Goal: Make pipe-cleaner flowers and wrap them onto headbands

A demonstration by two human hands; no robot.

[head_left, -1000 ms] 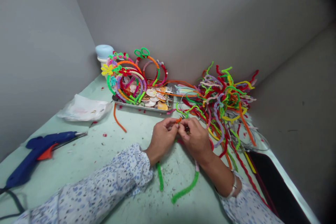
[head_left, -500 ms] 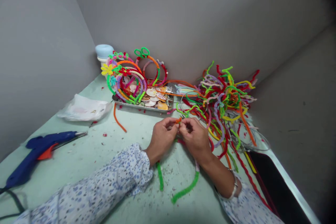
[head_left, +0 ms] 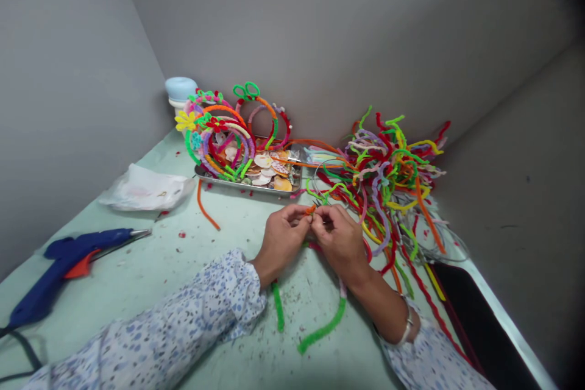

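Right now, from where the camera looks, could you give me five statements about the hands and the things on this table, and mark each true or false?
1. The left hand and the right hand meet at a small orange piece. True.
2. The glue gun lies to the right of both hands. False: the glue gun lies to their left.
3. Shells lie in the metal tray. True.
4. The white tub at the back has a red lid. False: its lid is light blue.
5. The heap of colored fuzzy stems is to the right of the tray. True.
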